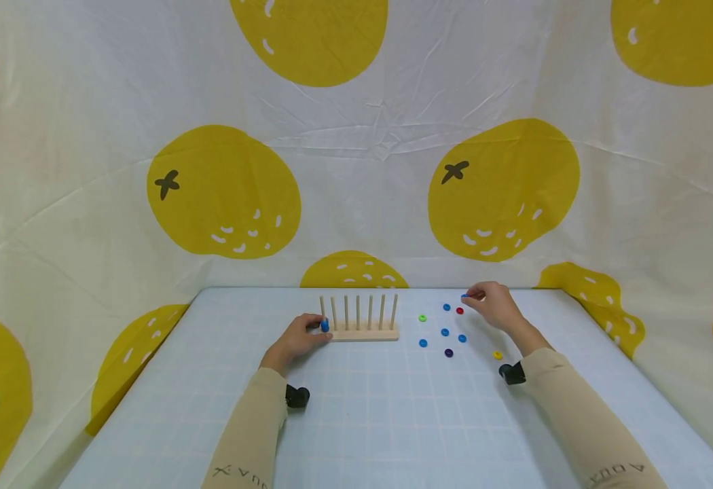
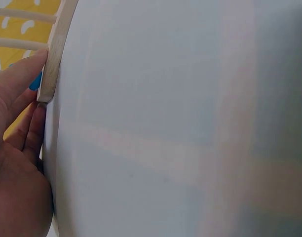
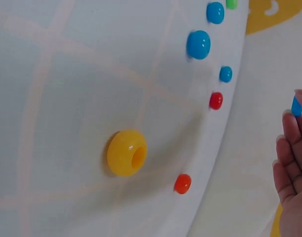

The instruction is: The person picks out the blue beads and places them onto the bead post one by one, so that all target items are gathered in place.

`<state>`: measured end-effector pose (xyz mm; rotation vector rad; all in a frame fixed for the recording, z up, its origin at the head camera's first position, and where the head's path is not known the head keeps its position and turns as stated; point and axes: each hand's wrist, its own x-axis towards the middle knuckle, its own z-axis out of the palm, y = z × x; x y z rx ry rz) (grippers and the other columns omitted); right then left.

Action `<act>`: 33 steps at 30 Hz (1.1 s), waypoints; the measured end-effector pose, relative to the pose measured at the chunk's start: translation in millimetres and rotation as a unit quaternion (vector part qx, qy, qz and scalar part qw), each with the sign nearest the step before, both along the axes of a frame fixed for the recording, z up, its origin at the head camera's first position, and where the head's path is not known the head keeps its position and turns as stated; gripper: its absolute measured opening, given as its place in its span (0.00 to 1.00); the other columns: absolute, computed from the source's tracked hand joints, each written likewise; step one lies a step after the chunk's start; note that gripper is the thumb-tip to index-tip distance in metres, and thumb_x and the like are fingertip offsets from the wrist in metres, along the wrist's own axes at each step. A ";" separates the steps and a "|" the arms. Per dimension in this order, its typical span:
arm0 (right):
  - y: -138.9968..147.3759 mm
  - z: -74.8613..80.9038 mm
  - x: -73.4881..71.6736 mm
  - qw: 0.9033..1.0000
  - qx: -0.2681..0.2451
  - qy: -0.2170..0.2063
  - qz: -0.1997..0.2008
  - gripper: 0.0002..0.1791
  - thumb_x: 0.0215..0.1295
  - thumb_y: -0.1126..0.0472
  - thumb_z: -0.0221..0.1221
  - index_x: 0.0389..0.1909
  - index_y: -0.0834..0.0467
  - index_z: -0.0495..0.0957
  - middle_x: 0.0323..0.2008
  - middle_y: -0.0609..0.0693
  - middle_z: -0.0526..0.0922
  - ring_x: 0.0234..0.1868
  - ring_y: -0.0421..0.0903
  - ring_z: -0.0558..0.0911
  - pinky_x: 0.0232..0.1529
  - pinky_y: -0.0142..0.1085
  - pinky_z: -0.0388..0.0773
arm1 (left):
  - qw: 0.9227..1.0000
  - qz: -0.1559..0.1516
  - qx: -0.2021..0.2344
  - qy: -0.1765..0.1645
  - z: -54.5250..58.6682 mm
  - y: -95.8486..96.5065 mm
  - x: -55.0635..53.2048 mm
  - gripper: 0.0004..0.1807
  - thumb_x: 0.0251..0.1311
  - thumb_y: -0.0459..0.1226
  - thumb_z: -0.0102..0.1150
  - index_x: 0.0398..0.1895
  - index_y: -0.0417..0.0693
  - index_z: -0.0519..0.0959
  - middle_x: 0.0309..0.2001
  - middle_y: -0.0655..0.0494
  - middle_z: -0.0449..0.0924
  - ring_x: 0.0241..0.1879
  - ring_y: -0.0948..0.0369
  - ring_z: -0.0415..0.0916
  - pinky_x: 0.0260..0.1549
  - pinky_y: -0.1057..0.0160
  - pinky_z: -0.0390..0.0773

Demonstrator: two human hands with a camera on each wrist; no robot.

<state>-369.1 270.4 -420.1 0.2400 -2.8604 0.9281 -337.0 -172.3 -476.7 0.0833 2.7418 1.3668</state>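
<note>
A wooden peg rack (image 1: 365, 335) with a row of upright pegs stands on the table. Blue beads (image 1: 324, 326) sit low on its leftmost peg. My left hand (image 1: 298, 336) holds that end of the base, thumb along the front, as the left wrist view also shows; its fingers are partly hidden behind the wood. Off to the right, my right hand (image 1: 496, 305) pinches a blue bead (image 3: 296, 106) between thumb and fingertips, raised above the tabletop. Just below and left of it lie a red bead (image 1: 460, 311) and a blue bead (image 1: 446, 307).
Scattered right of the rack are a green bead (image 1: 422, 318), a purple bead (image 1: 449, 353), a yellow bead (image 1: 498, 355) and several blue ones. An orange-red bead (image 3: 182, 183) shows in the right wrist view. A fruit-print curtain (image 1: 356, 204) hangs behind the table.
</note>
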 end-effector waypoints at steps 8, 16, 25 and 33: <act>-13.8 2.2 4.8 1.000 -0.004 0.020 0.014 0.14 0.71 0.59 0.65 0.49 0.65 0.83 0.43 0.58 0.85 0.46 0.55 0.79 0.49 0.48 0.82 | 1.000 -0.001 0.003 -0.001 -2.3 0.7 -0.6 0.29 0.65 0.40 0.69 0.66 0.39 0.75 0.63 0.41 0.74 0.65 0.45 0.69 0.70 0.42 0.64; -28.0 8.5 11.4 0.999 -0.012 0.024 0.028 0.13 0.70 0.60 0.65 0.49 0.64 0.83 0.42 0.56 0.86 0.43 0.53 0.80 0.43 0.42 0.82 | 1.000 0.000 0.001 0.000 -1.9 0.6 -0.4 0.29 0.65 0.40 0.69 0.66 0.39 0.75 0.63 0.41 0.74 0.65 0.45 0.69 0.70 0.42 0.64; -36.9 9.7 15.1 0.998 -0.020 0.038 0.043 0.13 0.70 0.60 0.66 0.49 0.63 0.83 0.43 0.57 0.86 0.43 0.53 0.80 0.42 0.42 0.84 | 1.000 -0.004 0.007 0.003 -0.4 0.0 -0.4 0.28 0.66 0.40 0.68 0.66 0.38 0.75 0.63 0.40 0.74 0.66 0.43 0.68 0.70 0.42 0.64; -47.1 12.3 19.0 0.997 -0.022 0.045 0.052 0.12 0.70 0.59 0.66 0.48 0.62 0.84 0.44 0.56 0.86 0.49 0.56 0.79 0.56 0.53 0.77 | 1.000 0.004 0.004 -0.008 -1.5 0.7 -0.3 0.29 0.66 0.41 0.68 0.67 0.40 0.74 0.65 0.41 0.73 0.67 0.44 0.67 0.71 0.42 0.63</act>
